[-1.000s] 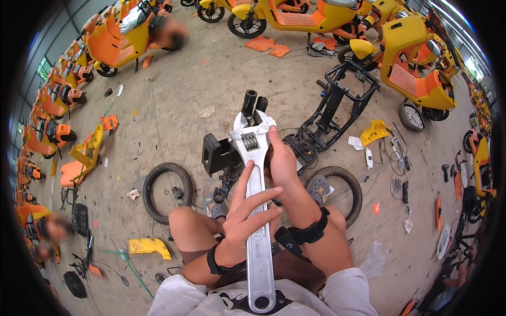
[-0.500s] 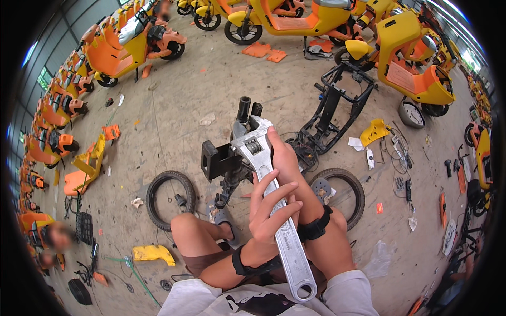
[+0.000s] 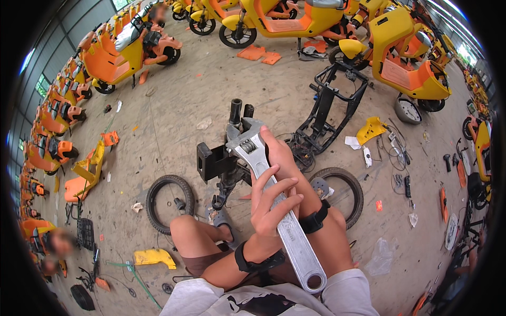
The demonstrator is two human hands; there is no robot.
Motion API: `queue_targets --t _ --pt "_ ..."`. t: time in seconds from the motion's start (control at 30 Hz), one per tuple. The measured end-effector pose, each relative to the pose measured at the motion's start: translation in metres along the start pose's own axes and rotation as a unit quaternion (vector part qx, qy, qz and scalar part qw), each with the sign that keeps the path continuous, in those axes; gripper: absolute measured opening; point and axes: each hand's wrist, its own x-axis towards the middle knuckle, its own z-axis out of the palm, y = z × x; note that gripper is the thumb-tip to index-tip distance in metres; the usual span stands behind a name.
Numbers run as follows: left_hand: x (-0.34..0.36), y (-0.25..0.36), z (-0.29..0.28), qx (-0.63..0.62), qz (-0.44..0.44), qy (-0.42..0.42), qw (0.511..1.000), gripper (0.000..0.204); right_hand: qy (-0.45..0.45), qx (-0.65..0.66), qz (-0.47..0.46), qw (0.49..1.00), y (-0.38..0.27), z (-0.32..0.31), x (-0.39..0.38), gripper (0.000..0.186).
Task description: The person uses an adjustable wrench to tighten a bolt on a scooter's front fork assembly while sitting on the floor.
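Observation:
A large silver adjustable wrench point(image 3: 302, 252) slants across the middle, its ring end near my shirt. Its jaws sit at the top of a black scooter steering column point(image 3: 227, 176), beside an upright black tube point(image 3: 235, 109); the exact contact is hard to make out. My left hand point(image 3: 270, 204) is closed on the handle, fingers wrapped over it. Farther up, my right hand point(image 3: 279, 152) is closed along the wrench near its head, most of its fingers hidden behind the tool. A black square bracket point(image 3: 211, 160) sticks out left of the column.
A bare black scooter frame point(image 3: 333, 108) stretches away to the right behind the column. One tyre point(image 3: 169, 204) lies left of my legs, another tyre point(image 3: 345, 192) to the right. Yellow and orange scooters point(image 3: 287, 23) line the far side. Loose panels and cables point(image 3: 399, 150) litter the floor.
The wrench has turned slightly: its jaws have moved a little left and its ring end right. Both hands keep their hold and move with it. The view has shifted slightly.

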Motion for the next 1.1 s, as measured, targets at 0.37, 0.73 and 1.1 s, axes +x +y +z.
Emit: queue_targets --t 0.37,0.73,1.1 --pt "-0.01 -0.008 -0.005 -0.016 0.0 0.006 1.0 0.022 -0.067 0.02 0.046 0.996 0.015 -0.01 0.01 0.047" --pt "0.002 -0.02 -0.053 -0.079 -0.026 -0.006 0.997 0.017 -0.102 0.015 0.069 0.992 0.005 0.013 -0.024 0.056" --pt "0.007 -0.016 -0.073 -0.08 -0.07 -0.051 0.993 0.016 -0.116 0.018 0.058 0.991 0.011 0.018 -0.027 0.054"
